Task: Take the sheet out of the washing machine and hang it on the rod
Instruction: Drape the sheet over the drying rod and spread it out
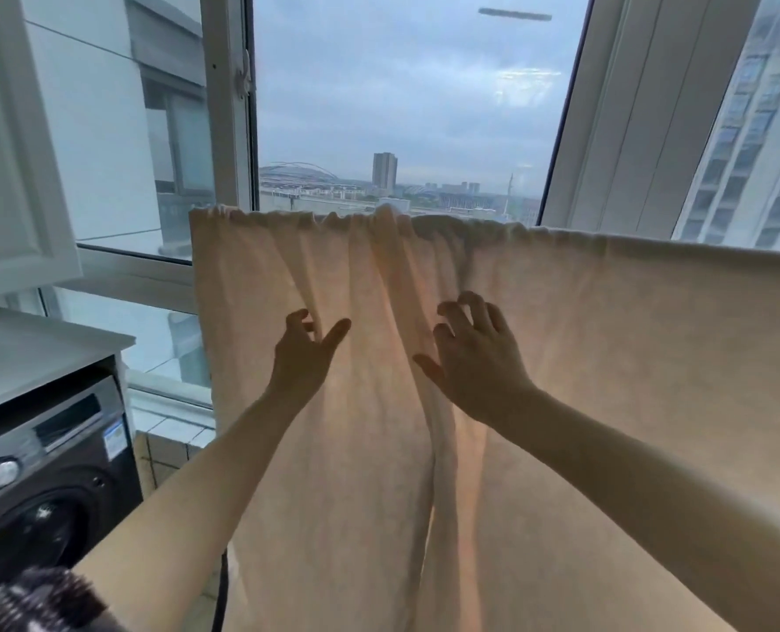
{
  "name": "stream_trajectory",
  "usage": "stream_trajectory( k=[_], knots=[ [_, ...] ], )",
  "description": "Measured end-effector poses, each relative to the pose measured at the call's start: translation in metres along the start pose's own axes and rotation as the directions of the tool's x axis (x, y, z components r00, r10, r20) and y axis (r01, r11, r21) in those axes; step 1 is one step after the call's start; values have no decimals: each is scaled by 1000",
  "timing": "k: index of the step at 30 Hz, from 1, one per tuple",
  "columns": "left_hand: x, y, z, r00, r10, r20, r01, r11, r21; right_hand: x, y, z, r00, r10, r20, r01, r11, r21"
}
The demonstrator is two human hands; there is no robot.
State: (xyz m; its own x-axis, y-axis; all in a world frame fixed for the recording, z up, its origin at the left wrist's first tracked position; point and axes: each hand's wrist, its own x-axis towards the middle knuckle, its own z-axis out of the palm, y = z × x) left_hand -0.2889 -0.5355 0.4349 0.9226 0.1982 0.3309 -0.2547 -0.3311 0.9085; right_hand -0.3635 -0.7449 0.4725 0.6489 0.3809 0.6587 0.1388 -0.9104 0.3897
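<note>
1. Sheet [561, 358], pale cream, hung draped over the rod, which it hid; bunched in folds at the top middle, smoother toward the right.
2. Left hand [303, 353] was spread, fingers loosely bent against the cloth, gripping nothing.
3. Right hand [474, 353] likewise spread, fingertips curled at a fold.
4. Washing machine [46, 472] stood lower left, window [401, 107] behind.

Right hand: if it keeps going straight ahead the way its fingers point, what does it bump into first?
Most likely the sheet hanging right in front of it. The right hand points its loosely curled fingers at the cloth, though one view cannot show whether they already touch.
</note>
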Motion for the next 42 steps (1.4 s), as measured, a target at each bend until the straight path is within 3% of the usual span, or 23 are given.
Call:
stream_trajectory(
  k=[3, 6, 13, 15, 18, 21, 25, 29, 33, 36, 39, 42],
  knots=[
    [-7, -5, 16, 995, -101, -2, 101, 994, 51, -18, -11, 3, 971, 132, 201, -148, 987, 65],
    [-6, -7, 21, 979, -186, -85, 192, 979, 75, -28, -19, 14, 867, 298, 398, -387, 908, 163],
    [-5, -16, 8, 993, -14, -114, 41, 971, 237, -32, -37, 34, 770, 436, 465, -594, 755, 276],
    [-6, -27, 2, 989, -22, -147, 49, 982, 185, -37, -45, 33, 756, 449, 475, -645, 632, 429],
    [-10, -44, -18, 974, -160, -162, 160, 987, -10, -45, -65, 22, 681, 507, 528, -720, 333, 608],
    [-11, -56, -46, 972, -186, -143, 174, 980, -93, -41, -105, 7, 623, 553, 554, -744, 198, 638],
    [2, -69, -94, 999, -15, -48, 11, 997, -82, -21, -158, -18, 657, 524, 541, -709, 188, 679],
    [24, -70, -141, 977, 205, 54, -205, 979, -1, 11, -184, -44, 708, 558, 433, -631, 224, 742],
    [42, -63, -173, 927, 370, -64, -363, 927, 91, 27, -190, -41, 767, 592, 248, -541, 387, 747],
    [39, -70, -176, 935, 355, 28, -355, 926, 126, 16, -189, -17, 773, 577, 264, -603, 539, 588],
    [29, -100, -162, 926, 336, 175, -372, 894, 250, -8, -187, 12, 682, 602, 415, -727, 618, 298],
    [23, -123, -148, 934, 279, 223, -334, 903, 271, -27, -183, 25, 636, 628, 449, -743, 655, 137]
  ],
)
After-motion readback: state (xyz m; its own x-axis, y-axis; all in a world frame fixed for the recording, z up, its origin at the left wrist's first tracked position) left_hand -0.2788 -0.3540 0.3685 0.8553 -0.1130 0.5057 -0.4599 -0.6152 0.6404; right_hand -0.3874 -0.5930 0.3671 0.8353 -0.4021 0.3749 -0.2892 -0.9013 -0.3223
